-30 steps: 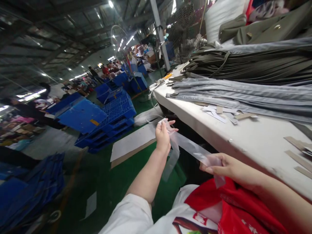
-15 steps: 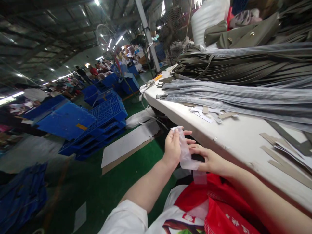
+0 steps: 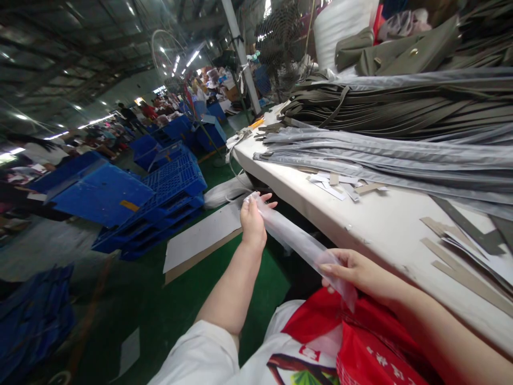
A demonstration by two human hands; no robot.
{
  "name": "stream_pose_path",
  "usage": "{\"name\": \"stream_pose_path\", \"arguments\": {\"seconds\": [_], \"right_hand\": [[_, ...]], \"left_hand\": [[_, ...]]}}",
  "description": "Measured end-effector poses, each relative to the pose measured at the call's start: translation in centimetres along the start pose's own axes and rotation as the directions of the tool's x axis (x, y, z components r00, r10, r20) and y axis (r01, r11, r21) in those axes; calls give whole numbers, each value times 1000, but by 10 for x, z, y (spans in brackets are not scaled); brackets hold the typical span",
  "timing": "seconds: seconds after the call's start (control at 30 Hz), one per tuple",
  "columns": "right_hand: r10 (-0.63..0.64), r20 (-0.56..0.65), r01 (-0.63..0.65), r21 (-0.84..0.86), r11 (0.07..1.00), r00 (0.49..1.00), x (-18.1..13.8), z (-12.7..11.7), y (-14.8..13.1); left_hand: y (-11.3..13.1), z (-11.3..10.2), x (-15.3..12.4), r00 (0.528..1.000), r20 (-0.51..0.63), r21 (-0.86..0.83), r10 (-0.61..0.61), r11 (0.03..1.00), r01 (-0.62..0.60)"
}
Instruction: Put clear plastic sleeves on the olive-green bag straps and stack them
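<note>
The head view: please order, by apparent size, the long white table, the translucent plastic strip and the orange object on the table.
1. Long white table
2. Translucent plastic strip, held by the left hand and right hand
3. Orange object

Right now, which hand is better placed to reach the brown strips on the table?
Probably the right hand: it is nearer the brown strips than the left hand, though both hold the translucent strip.

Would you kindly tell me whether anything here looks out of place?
A pale sheet lies loose on the green floor, and scraps lie scattered at odd angles on the white table, looking untidy; the translucent strip shows no obvious damage.
</note>
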State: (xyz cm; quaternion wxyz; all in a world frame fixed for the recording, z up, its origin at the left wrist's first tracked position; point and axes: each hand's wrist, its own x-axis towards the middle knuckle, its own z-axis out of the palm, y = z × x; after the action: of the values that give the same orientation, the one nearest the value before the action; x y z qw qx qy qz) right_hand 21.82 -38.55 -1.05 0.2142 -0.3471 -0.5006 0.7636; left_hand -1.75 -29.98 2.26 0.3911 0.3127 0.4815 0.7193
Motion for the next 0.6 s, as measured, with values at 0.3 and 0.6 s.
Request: {"name": "stream_pose_path", "arguments": {"seconds": [0.3,0.6], "right_hand": [[151,-108,-167,-167,972,983,-9,-13,20],[108,-144,-142,-250,958,984,-13,-13,22]], "left_hand": [[-18,-47,17,993,-116,145,16,989,1],[-37,-80,17,988,-27,431,-149,890,146]]}}
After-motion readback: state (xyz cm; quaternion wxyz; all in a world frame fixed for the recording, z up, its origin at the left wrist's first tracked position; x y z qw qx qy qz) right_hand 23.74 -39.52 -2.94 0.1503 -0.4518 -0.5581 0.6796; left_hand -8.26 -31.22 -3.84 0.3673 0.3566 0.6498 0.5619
